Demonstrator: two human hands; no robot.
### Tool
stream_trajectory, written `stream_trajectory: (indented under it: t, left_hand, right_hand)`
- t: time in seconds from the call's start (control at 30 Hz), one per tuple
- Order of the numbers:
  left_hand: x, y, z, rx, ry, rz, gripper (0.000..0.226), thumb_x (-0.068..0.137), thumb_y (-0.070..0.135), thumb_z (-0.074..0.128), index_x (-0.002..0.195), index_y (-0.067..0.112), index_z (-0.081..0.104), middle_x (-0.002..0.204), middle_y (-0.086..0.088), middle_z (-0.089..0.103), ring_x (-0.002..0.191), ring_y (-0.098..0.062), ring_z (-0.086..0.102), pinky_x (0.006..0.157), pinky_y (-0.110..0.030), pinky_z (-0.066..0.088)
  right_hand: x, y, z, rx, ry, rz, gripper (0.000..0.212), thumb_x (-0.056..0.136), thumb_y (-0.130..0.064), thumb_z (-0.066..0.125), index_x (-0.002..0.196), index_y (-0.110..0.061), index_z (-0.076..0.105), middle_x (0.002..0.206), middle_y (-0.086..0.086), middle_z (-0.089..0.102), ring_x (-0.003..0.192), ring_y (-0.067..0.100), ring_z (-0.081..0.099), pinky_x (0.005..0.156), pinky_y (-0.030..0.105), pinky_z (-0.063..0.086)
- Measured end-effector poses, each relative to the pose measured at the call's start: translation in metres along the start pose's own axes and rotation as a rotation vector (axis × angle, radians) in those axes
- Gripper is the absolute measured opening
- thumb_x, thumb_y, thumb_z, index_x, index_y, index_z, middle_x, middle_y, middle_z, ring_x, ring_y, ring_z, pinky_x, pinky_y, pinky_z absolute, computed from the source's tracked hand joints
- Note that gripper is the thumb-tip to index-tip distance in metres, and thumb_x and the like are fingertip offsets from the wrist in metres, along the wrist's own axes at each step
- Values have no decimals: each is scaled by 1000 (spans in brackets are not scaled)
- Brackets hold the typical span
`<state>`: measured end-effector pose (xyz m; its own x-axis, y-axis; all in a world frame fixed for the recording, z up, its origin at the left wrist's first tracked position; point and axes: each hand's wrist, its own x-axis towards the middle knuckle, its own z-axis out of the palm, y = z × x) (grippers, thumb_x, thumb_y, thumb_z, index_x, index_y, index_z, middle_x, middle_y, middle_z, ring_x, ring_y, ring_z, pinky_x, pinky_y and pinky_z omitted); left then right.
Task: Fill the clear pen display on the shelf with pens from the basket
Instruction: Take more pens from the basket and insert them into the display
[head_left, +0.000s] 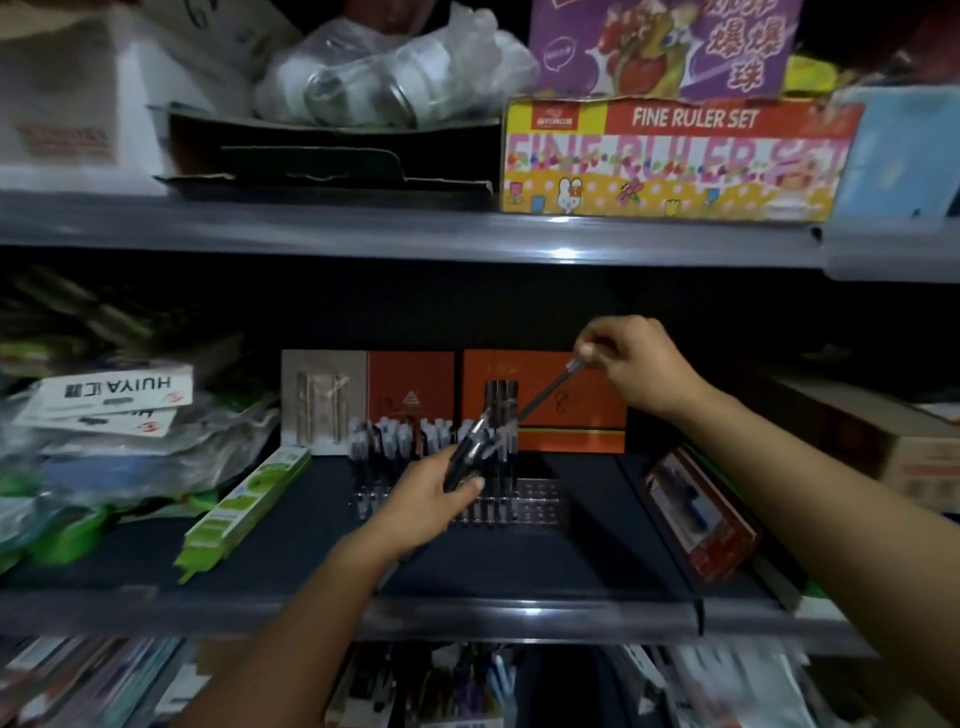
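The clear pen display (540, 501) stands on the middle shelf, with several dark pens (395, 441) upright in its left and middle rows. Its right part shows bare holes. My left hand (431, 501) grips a bundle of pens (470, 449) just in front of the display. My right hand (636, 364) is raised above and to the right, pinching the top end of a single pen (550, 387). That pen slants down to the left, its lower end near the bundle. The basket is out of view.
Orange boxes (571, 410) stand behind the display. A green flat pack (244, 504) lies to its left, and a red booklet (701, 514) leans at the right. Bags and packets (104, 415) crowd the left end. The upper shelf (415, 228) hangs above with a ruler-set box (675, 161).
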<state>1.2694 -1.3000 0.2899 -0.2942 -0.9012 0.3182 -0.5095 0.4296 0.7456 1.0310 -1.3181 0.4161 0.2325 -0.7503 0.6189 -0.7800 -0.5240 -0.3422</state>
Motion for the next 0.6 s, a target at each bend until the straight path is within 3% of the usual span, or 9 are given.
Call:
stream_trajectory:
  t: [0.13, 0.27, 0.37, 0.6]
  left_hand:
    - [7, -5, -2, -10, 10, -23, 13, 94, 20, 56, 99, 8, 55, 62, 3, 44, 53, -9, 45, 54, -23, 38]
    - [12, -10, -1, -37, 13, -36, 9, 93, 21, 56, 86, 16, 53, 64, 3, 44, 56, -10, 46, 57, -24, 41]
    - [16, -12, 0, -44, 19, -56, 14, 93, 22, 56, 89, 9, 54, 65, 3, 44, 58, -10, 46, 57, -22, 40]
    - [26, -6, 12, -126, -7, -28, 14, 94, 25, 55, 82, 21, 50, 63, 3, 44, 53, -7, 45, 56, -22, 40]
  right_hand:
    - [7, 9, -8, -34, 28, 22, 13, 91, -4, 57, 86, -3, 70, 80, 5, 68, 80, 14, 61, 68, 25, 41]
    - [13, 20, -5, -57, 33, 48, 16, 88, 1, 55, 84, -4, 70, 78, -2, 68, 82, 12, 64, 68, 21, 44]
    - [13, 28, 8, -109, -46, 72, 17, 87, 3, 55, 82, -6, 69, 80, 2, 71, 85, 17, 67, 70, 25, 49]
    - [15, 34, 54, -249, -165, 10, 13, 85, -1, 55, 86, -13, 60, 88, 10, 68, 85, 32, 64, 72, 43, 54]
